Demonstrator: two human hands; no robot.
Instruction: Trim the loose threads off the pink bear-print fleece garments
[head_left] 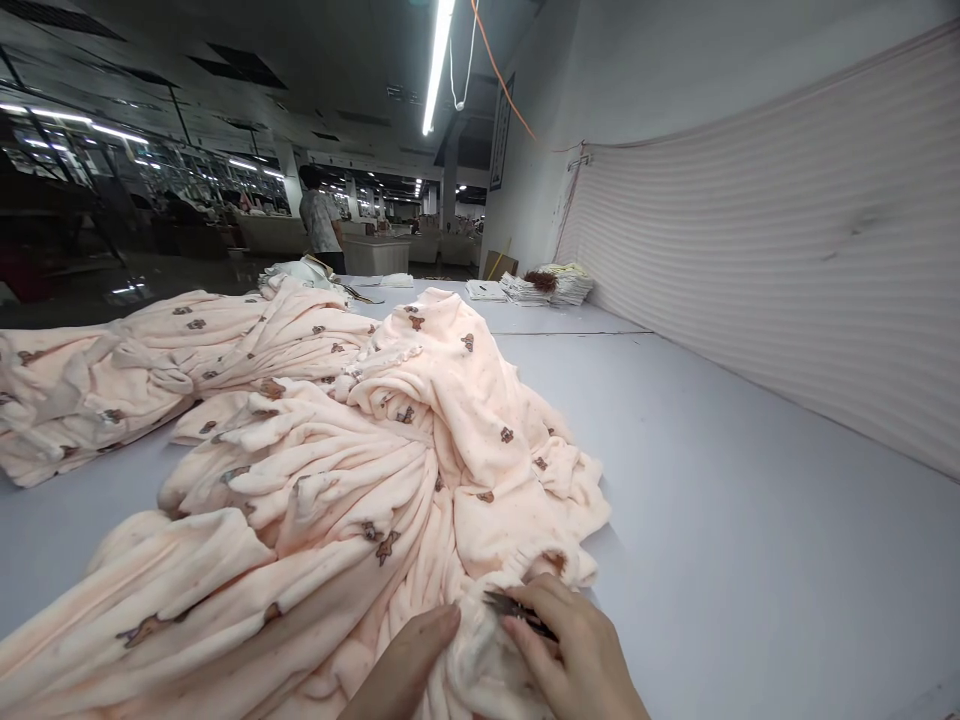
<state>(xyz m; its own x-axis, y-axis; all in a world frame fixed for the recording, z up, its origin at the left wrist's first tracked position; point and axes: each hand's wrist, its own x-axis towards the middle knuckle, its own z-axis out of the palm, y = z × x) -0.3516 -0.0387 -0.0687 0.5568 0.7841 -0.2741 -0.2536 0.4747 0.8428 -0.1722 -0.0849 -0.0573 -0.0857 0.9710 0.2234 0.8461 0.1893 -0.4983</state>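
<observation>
Right hand [579, 640] gripping snips [525, 614], peach fabric [397, 455] underneath

Nothing legible — wall sign [501, 140] included

Pale worktop [750, 480], striped cloth [750, 250] along grey wall [660, 70], lit tube [439, 70] overhead, pillars [450, 180] beyond, dark ceiling [337, 50], perhaps machines [184, 212] at dim left

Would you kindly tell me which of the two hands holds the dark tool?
The right hand: the dark tool is in its grip, while the left hand touches the pink cloth, with no tool visible.
</observation>
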